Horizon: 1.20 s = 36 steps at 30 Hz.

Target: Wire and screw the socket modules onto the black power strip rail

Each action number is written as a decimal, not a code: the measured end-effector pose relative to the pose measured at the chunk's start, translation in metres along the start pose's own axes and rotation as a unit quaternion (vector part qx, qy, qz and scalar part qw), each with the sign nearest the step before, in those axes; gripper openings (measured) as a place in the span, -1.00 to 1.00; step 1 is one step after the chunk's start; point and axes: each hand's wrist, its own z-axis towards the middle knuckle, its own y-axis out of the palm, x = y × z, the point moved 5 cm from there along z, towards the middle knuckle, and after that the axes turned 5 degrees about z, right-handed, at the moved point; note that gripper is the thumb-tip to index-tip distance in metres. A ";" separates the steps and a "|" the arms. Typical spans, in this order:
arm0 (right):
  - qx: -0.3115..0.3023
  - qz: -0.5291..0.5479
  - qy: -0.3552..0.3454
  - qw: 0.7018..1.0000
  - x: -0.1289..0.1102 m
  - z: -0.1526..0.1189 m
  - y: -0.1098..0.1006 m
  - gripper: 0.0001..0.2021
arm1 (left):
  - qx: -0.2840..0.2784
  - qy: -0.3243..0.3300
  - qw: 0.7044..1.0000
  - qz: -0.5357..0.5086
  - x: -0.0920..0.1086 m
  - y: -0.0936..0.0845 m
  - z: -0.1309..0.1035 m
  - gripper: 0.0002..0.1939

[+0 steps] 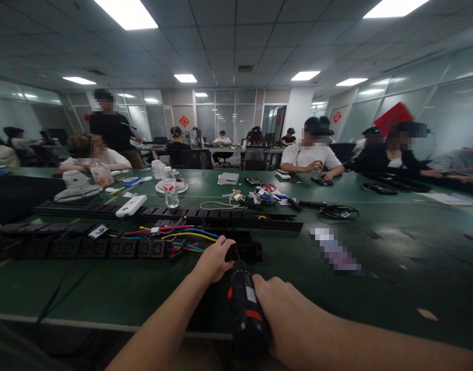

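Observation:
My right hand (273, 304) is wrapped round a black cordless drill (247, 293) with orange details. The drill points away from me, its front end at the black end piece (254, 252) of an opened power strip. Fingers curled, my left hand (216, 259) grips that end piece just left of the drill's nose; its fingertips are partly hidden. Yellow, blue and red wires (193, 234) run left from there to the row of black sockets (135, 249). The drill's tip and whatever it touches cannot be made out.
Behind lies a long black power strip (278, 222) with a white adapter (131, 206) across it. A water bottle (170, 188), red-handled scissors (267, 187) and a coiled black cable (339, 212) are on the green table (375, 299). Several people sit across it.

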 end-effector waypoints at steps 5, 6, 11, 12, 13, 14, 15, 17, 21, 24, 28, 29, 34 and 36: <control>0.001 -0.010 0.006 1.000 -0.001 0.001 0.001 -0.54 | 0.000 -0.001 1.000 0.011 0.001 0.000 0.000 -0.59; 0.001 -0.011 0.008 1.000 -0.001 0.001 0.001 -0.53 | 0.001 -0.001 1.000 0.012 0.001 -0.001 0.000 -0.59; -0.002 -0.012 0.007 1.000 -0.001 0.000 -0.001 -0.57 | 0.006 0.009 1.000 0.002 0.001 0.000 0.000 -0.57; -0.003 -0.012 0.006 1.000 -0.001 0.000 -0.001 -0.58 | 0.007 0.009 1.000 0.000 0.001 0.000 0.000 -0.57; -0.004 -0.011 0.006 1.000 0.000 -0.001 0.000 -0.59 | 0.007 0.008 1.000 -0.001 0.000 0.000 0.000 -0.56; -0.004 -0.010 0.005 1.000 0.000 -0.001 0.000 -0.59 | 0.006 0.005 1.000 -0.002 0.000 0.000 0.000 -0.56; -0.003 -0.010 0.004 1.000 0.000 -0.001 0.001 -0.59 | 0.005 0.004 1.000 -0.003 0.000 0.000 0.000 -0.56; -0.002 -0.010 0.004 1.000 0.001 -0.001 0.002 -0.58 | 0.001 0.000 1.000 -0.003 0.001 0.000 0.000 -0.56; 0.003 -0.009 0.003 1.000 -0.001 -0.001 0.000 -0.59 | -0.016 -0.012 1.000 -0.005 0.002 -0.001 0.000 -0.56; 0.008 -0.008 -0.002 1.000 -0.003 -0.002 -0.002 -0.60 | -0.017 -0.012 1.000 -0.005 0.002 -0.001 0.000 -0.56; 0.006 -0.001 -0.002 1.000 -0.002 -0.001 -0.002 -0.61 | -0.005 -0.004 1.000 -0.002 0.002 -0.001 -0.001 -0.56; 0.006 0.001 0.000 1.000 -0.002 -0.001 -0.001 -0.60 | -0.003 -0.004 1.000 -0.002 0.002 -0.001 -0.001 -0.56; 0.010 0.001 0.001 1.000 0.000 0.000 0.000 -0.57 | -0.016 -0.012 1.000 -0.002 0.002 -0.002 -0.001 -0.56; 0.013 -0.002 -0.002 1.000 0.000 0.000 -0.001 -0.59 | -0.020 -0.014 1.000 -0.002 0.002 -0.002 -0.001 -0.57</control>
